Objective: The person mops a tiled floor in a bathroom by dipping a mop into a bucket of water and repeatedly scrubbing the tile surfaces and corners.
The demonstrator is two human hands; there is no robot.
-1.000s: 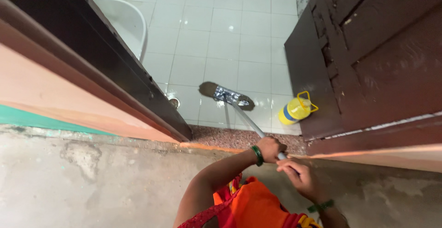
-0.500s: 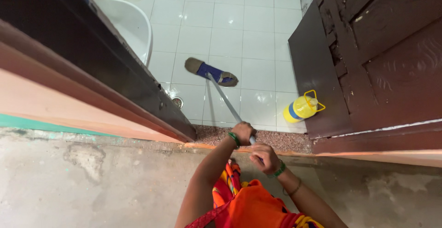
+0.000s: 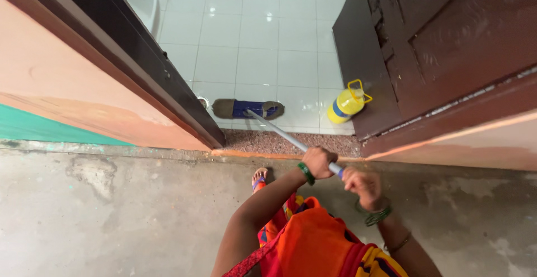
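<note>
Both hands [image 3: 341, 173] grip mop [image 3: 248, 109] (head beside threshold [image 3: 263, 142])

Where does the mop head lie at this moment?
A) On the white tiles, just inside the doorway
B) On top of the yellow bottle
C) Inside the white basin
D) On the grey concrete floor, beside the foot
A: the mop head lies flat on the white tiles just past the speckled threshold, with both hands on the handle.

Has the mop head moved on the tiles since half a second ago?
Yes. The mop head has come back toward the doorway: it lay well up the tiles then, and now lies in the last tile row by the speckled threshold, level with the yellow bottle.
</note>
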